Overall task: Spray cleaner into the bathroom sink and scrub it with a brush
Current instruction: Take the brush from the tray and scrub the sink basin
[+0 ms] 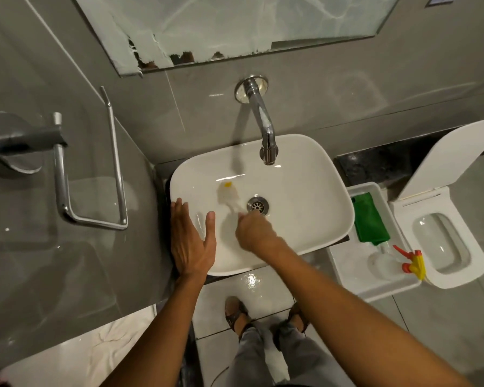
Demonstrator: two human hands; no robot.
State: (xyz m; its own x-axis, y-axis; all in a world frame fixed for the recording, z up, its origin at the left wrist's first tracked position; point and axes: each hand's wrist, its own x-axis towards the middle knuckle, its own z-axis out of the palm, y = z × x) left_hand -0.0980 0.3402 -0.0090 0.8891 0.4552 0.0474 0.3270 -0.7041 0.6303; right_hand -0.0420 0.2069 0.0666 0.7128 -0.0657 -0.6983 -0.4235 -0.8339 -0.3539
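Left hand (192, 241) flat, right hand (253, 231) fisted.

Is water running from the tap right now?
No, the faucet shows no stream below its spout, while the right hand scrubs with the brush.

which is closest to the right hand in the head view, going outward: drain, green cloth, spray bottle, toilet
From the right hand:
1. Drain, just above the knuckles in the sink.
2. Green cloth, in the white tray right of the sink.
3. Spray bottle, lying in the same tray, nearer the person.
4. Toilet, far right.
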